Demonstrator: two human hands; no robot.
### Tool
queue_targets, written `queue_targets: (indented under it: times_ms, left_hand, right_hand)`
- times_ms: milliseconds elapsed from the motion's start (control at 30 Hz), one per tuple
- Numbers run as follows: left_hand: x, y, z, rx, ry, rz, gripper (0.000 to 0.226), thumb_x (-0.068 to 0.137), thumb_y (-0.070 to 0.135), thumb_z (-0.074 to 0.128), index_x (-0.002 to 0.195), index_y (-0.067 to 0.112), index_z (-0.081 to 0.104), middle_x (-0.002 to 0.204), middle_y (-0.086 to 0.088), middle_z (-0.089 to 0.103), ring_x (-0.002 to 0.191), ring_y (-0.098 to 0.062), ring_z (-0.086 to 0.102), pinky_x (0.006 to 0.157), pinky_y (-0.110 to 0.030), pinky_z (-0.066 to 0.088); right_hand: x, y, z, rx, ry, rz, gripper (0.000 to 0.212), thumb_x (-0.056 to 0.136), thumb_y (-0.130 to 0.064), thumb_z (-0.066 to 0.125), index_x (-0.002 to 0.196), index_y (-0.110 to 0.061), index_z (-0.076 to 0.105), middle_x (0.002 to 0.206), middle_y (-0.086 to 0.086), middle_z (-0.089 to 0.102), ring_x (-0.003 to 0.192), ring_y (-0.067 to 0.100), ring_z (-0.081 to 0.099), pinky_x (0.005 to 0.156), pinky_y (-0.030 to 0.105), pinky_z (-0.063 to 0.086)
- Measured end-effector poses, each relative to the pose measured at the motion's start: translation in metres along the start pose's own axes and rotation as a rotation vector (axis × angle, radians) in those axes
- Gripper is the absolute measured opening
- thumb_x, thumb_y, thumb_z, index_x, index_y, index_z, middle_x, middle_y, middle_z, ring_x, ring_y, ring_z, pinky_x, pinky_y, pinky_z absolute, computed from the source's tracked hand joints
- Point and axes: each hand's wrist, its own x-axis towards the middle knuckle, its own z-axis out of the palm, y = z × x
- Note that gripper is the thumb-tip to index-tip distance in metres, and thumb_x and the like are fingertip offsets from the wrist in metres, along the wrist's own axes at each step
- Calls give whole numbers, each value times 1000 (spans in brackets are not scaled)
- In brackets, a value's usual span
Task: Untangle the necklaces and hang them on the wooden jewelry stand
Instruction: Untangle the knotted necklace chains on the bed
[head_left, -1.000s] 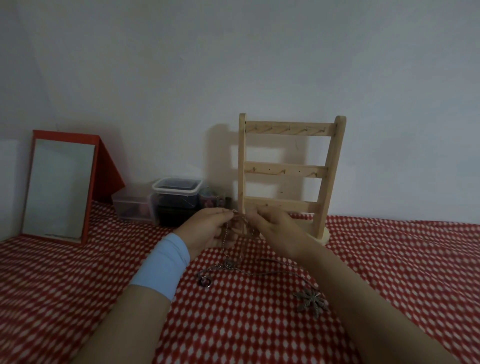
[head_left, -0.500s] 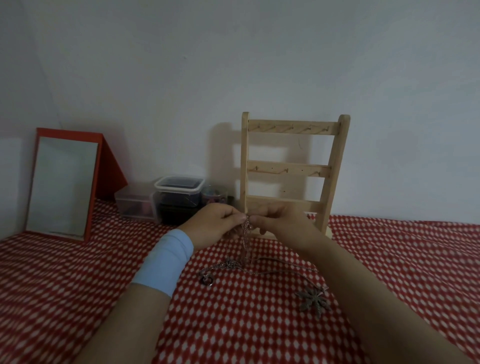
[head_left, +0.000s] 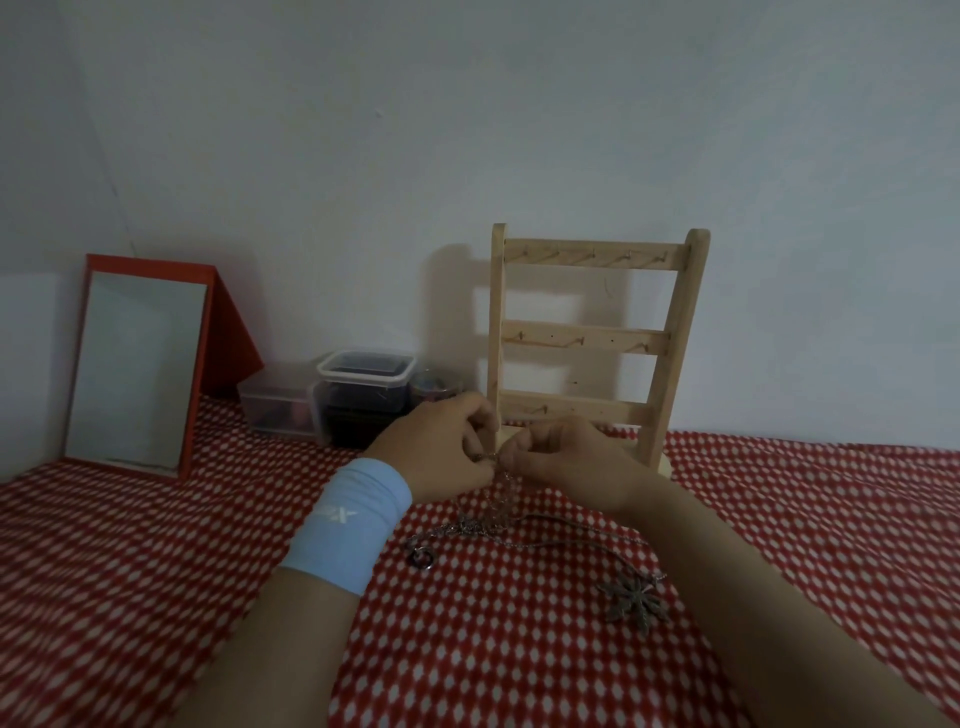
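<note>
Blocking stand (head_left: 592, 340), left hand (head_left: 436, 452) and right hand (head_left: 566, 462) pinch seemingly knotted chains (head_left: 498, 506).

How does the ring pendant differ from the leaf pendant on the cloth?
The ring pendant is a small round loop; the leaf pendant is larger, with many points. The ring pendant lies near the left wrist, the leaf pendant beside the right forearm. Both are grey metal and lie on the red cloth.
</note>
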Motion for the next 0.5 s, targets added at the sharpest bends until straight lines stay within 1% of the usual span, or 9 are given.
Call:
queue_targets:
  times_ms: [67,167,200,267,300,333,433,467,500]
  left_hand:
    - [-1,-1,1,68,20,53,27,79,19,66,100,32,55,74,10,67,68,-2,61,70,-26,54]
    - [-1,-3,3,232,81,132,23,82,20,61,95,34,47,73,9,63,67,-7,59,67,-31,53]
    - [-1,-3,5,276,83,154,23,83,21,59,93,35,44,73,10,60,68,-10,58,67,-32,52]
    - [0,-3,7,329,61,168,24,84,23,56,93,36,39,75,10,57,70,-12,56,66,-31,50]
    - [0,-4,9,332,48,158,23,85,25,56,95,35,38,75,10,56,70,-13,57,65,-31,50]
    - [1,-5,10,318,41,147,22,86,28,57,97,33,39,75,10,56,69,-13,58,64,-31,50]
    - [2,-7,11,267,38,116,20,87,31,60,98,33,44,69,10,53,64,-11,56,59,-28,46]
    - [2,-7,12,250,49,118,18,87,29,60,97,33,45,66,11,51,61,-9,53,57,-26,42]
    - [2,-7,12,241,60,118,17,86,29,60,95,32,46,63,11,49,59,-7,50,55,-25,38]
  right_hand:
    - [0,1,0,23,8,10,13,99,-16,64,94,-14,76,83,-10,77,76,-1,69,73,14,53]
    - [2,3,-1,37,36,19,14,100,-16,63,100,-14,77,82,-11,76,70,-2,66,70,14,52]
    - [2,2,0,47,39,23,15,100,-16,62,100,-15,77,82,-10,76,69,0,65,70,15,52]
    - [3,4,1,119,52,30,15,100,-14,62,99,-16,76,83,-5,75,71,12,63,74,24,55]
    - [4,5,1,171,68,33,14,101,-12,61,99,-15,75,83,-2,73,73,16,61,77,30,54]
    - [4,6,0,217,84,35,13,101,-11,60,102,-12,73,84,0,71,75,18,60,79,34,55]
    - [6,7,-2,288,114,40,16,102,-9,57,112,-5,68,85,3,69,77,15,65,82,31,57]
    - [6,7,-2,304,117,43,17,103,-8,55,114,-3,67,88,8,70,80,17,68,84,32,59]
    - [6,8,-2,318,120,44,17,103,-7,55,114,-2,66,94,17,71,86,22,70,89,37,60]
